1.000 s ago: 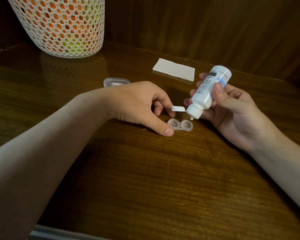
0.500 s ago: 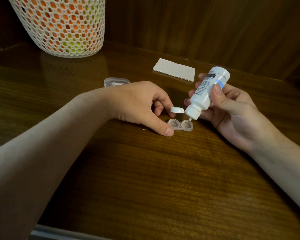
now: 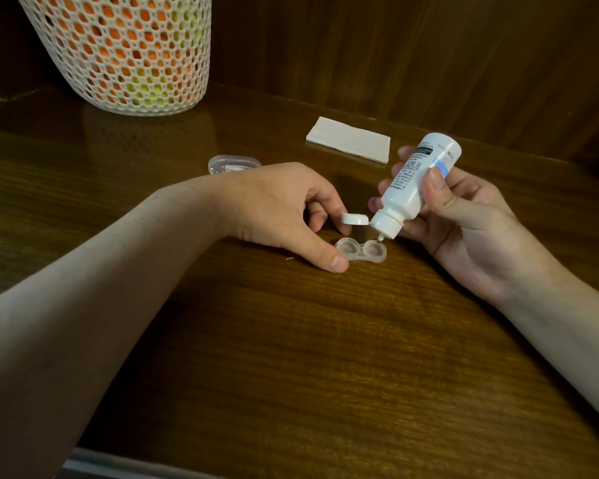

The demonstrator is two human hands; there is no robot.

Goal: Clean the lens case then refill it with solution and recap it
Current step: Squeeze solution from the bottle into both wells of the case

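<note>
Wooden table [image 3: 291, 357] held everything, left hand [image 3: 281, 209] pinched clear lens case [image 3: 360, 250] at its left end, case flat on table, right hand [image 3: 464, 216] clamped on tilted white solution bottle [image 3: 415, 181], nozzle just above right well, flip cap [image 3: 354, 219] hung open

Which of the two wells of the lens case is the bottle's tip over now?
The right-hand well, farther from the left hand. The solution bottle tilts down to it; the other well lies beside the left thumb.

counter [image 3: 291, 357] dark wood | on it: open lens case [image 3: 361, 250], clear lid [image 3: 234, 164], folded white tissue [image 3: 349, 140], mesh basket [image 3: 125, 53]
</note>
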